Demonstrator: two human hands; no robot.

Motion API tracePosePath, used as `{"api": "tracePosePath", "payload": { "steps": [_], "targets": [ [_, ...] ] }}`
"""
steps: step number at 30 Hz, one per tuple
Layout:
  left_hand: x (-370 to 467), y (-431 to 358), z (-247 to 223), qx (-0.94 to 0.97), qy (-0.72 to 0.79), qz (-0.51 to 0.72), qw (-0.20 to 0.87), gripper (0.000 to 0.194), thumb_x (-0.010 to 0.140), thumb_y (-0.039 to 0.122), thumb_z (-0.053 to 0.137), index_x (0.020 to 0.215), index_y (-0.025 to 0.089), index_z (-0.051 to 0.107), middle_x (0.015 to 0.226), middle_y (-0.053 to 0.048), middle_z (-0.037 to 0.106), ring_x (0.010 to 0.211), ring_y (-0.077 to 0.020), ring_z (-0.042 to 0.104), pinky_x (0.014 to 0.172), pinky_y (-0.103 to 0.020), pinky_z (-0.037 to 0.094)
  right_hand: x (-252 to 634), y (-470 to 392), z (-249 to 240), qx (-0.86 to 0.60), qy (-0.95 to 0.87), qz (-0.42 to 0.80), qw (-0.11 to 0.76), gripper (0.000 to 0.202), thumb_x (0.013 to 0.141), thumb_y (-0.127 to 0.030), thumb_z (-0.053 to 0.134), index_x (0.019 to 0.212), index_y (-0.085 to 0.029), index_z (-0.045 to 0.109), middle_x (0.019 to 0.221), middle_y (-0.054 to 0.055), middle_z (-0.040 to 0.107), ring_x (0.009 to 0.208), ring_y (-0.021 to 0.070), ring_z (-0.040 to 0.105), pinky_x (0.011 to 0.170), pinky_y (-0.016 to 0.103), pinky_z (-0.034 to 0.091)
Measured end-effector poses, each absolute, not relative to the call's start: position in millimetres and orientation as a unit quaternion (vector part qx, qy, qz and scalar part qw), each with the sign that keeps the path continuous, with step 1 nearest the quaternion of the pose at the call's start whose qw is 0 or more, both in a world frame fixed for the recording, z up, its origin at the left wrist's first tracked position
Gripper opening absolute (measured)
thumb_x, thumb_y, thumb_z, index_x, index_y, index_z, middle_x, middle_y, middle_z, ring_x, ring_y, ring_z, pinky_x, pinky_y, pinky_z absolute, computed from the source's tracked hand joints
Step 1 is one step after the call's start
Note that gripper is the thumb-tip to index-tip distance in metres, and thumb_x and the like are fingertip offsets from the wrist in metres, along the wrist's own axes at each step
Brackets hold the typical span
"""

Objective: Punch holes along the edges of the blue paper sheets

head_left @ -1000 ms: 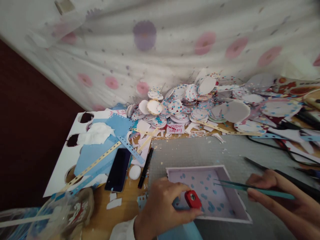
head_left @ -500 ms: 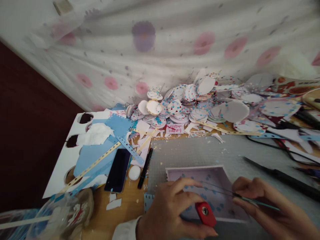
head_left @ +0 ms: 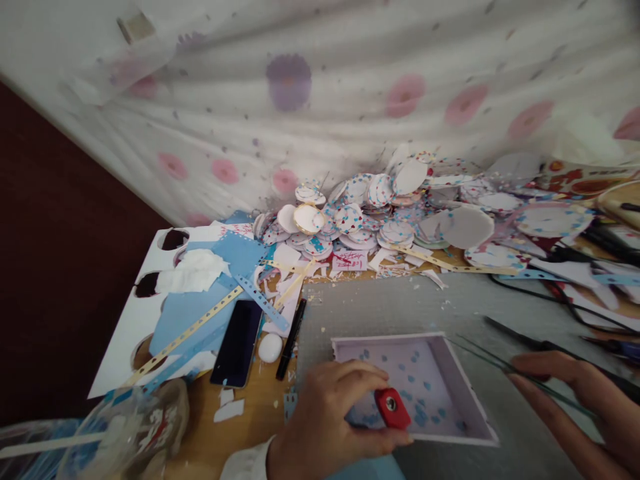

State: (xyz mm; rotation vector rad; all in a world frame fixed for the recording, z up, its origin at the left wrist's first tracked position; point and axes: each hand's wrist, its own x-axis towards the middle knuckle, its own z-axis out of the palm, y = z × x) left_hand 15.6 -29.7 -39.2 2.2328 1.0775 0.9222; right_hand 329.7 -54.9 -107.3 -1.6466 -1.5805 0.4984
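My left hand (head_left: 333,413) is closed around a small red tool (head_left: 393,408) with a round metal part, held over the left side of a shallow white box (head_left: 487,433). Small blue pieces (head_left: 420,413) lie scattered in the box. At the lower right my right hand (head_left: 575,393) pinches thin tweezers (head_left: 485,353), whose tips point left, near the box's upper right corner. A blue sheet (head_left: 370,468) shows partly beneath my left hand. The box rests on a grey cutting mat (head_left: 380,303).
Paper discs (head_left: 350,217) with coloured bits pile up along the curtain (head_left: 340,127). On the left are a phone (head_left: 237,343), a white round case (head_left: 271,347), a black pen (head_left: 291,340) and a clear container (head_left: 115,433). A black-handled tool (head_left: 550,347) lies at right.
My right hand has moved right with the tweezers, away from the box's middle. My left hand and the red tool have shifted slightly left and up. The blue sheet now shows below.
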Motion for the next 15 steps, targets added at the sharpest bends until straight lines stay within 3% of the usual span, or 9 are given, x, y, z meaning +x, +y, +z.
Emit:
{"api": "tracePosePath", "payload": {
  "steps": [2, 5, 11, 13, 15],
  "targets": [
    [17.0, -31.5, -34.6, 0.816, 0.385, 0.360, 0.236, 0.039, 0.083, 0.056, 0.076, 0.102, 0.022, 0.070, 0.098, -0.003, 0.080, 0.085, -0.0193, 0.077, 0.078, -0.027, 0.059, 341.4, -59.0, -113.5, -0.642, -0.660, 0.180, 0.345, 0.022, 0.083, -0.038, 0.064, 0.105, -0.038, 0.063, 0.098, 0.002, 0.072, 0.090, 0.0293, 0.073, 0.079, 0.040, 0.061],
    [19.7, -35.7, -27.7, 0.817, 0.380, 0.381, 0.208, 0.039, 0.082, 0.055, 0.077, 0.102, 0.022, 0.070, 0.100, -0.003, 0.080, 0.085, -0.0190, 0.078, 0.077, -0.027, 0.059, 350.6, -62.3, -119.2, -0.630, -0.689, 0.146, 0.328, 0.023, 0.088, -0.036, 0.059, 0.111, -0.038, 0.057, 0.099, 0.004, 0.069, 0.089, 0.0297, 0.072, 0.079, 0.043, 0.060],
    [23.9, -50.4, -16.3, 0.799, 0.387, 0.415, 0.201, 0.036, 0.079, 0.044, 0.083, 0.104, 0.021, 0.071, 0.103, -0.005, 0.080, 0.090, -0.0196, 0.077, 0.083, -0.028, 0.060, 346.3, -53.8, -126.9, -0.596, -0.732, 0.082, 0.320, 0.024, 0.089, -0.037, 0.055, 0.108, -0.025, 0.063, 0.101, 0.014, 0.072, 0.094, 0.0378, 0.070, 0.084, 0.056, 0.058],
    [26.0, -54.1, -16.5, 0.767, 0.416, 0.441, 0.209, 0.033, 0.077, 0.038, 0.085, 0.103, 0.021, 0.072, 0.102, -0.005, 0.080, 0.092, -0.0201, 0.076, 0.085, -0.029, 0.060, 335.9, -53.0, -120.7, -0.570, -0.746, 0.086, 0.333, 0.029, 0.088, -0.037, 0.057, 0.111, -0.024, 0.068, 0.106, 0.015, 0.073, 0.098, 0.0371, 0.071, 0.086, 0.055, 0.059],
    [29.3, -56.1, -19.5, 0.723, 0.455, 0.474, 0.213, 0.027, 0.078, 0.030, 0.085, 0.100, 0.021, 0.073, 0.100, -0.004, 0.079, 0.092, -0.0197, 0.075, 0.085, -0.029, 0.060, 322.0, -54.0, -108.1, -0.560, -0.735, 0.123, 0.362, 0.029, 0.084, -0.040, 0.062, 0.107, -0.029, 0.073, 0.107, 0.010, 0.076, 0.100, 0.0320, 0.073, 0.088, 0.045, 0.061]
  ]
}}
